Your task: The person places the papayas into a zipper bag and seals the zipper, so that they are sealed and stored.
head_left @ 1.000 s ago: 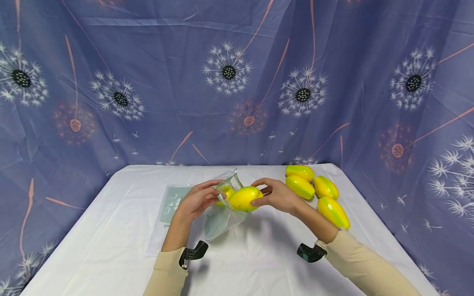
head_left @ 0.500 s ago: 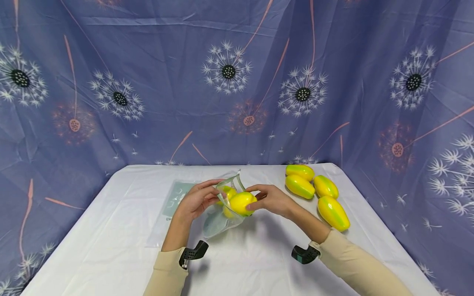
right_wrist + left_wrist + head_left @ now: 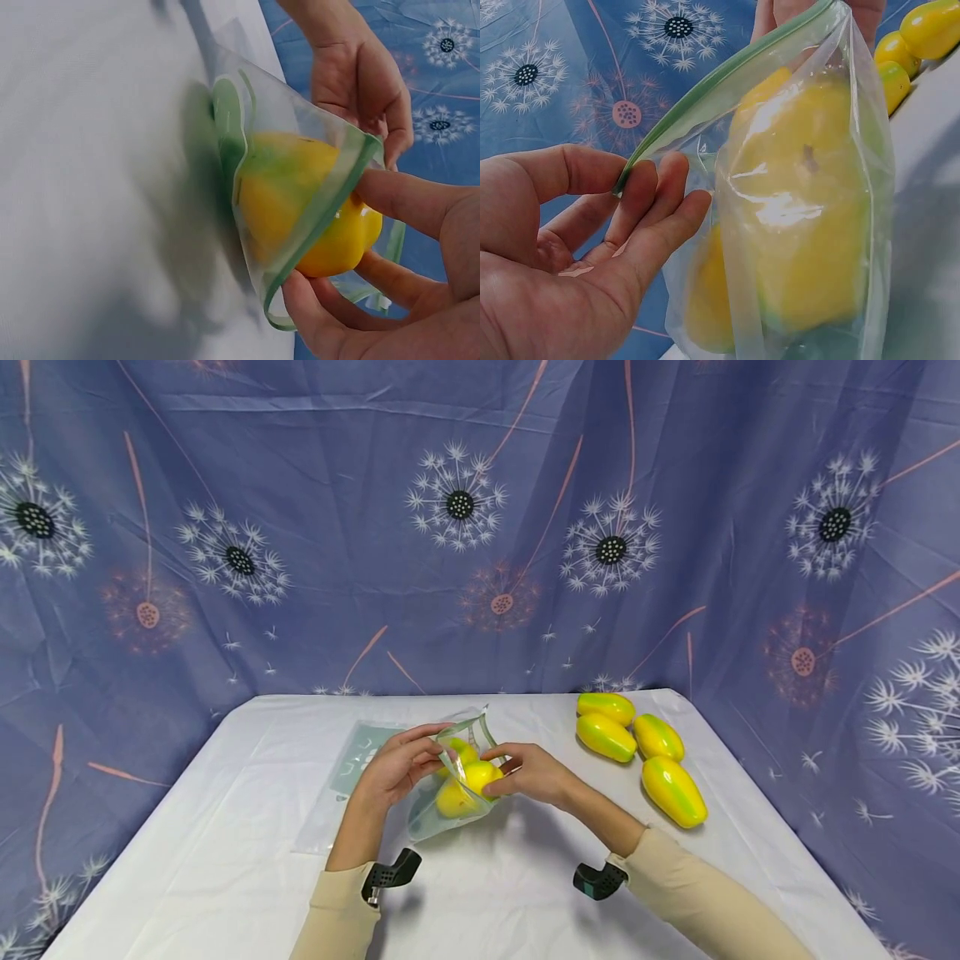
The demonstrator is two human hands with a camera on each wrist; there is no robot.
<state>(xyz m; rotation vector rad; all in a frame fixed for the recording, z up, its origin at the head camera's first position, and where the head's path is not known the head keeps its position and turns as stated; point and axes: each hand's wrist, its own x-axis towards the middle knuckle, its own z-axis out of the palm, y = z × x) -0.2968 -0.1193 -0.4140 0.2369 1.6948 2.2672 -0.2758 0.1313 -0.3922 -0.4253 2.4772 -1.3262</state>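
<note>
My left hand pinches the green-edged rim of a clear zip bag between thumb and fingers, and the bag's mouth stands open toward the right. One yellow-green papaya is inside, near the left fingers. A second papaya lies mostly inside the bag, its near end at the mouth. My right hand holds that end, thumb and fingers curled about it, as the right wrist view shows with the papaya behind the green rim. Some right fingertips are hidden by fruit and bag.
Several more papayas are grouped on the table's right side. A flat clear bag with a teal panel lies on the white table, left of and partly behind my left hand. A blue dandelion-print cloth hangs behind and along the sides.
My right hand has moved left, sliding the held papaya from the bag's mouth deeper inside. The left hand stays at the rim. The flat bag has shifted slightly toward the back.
</note>
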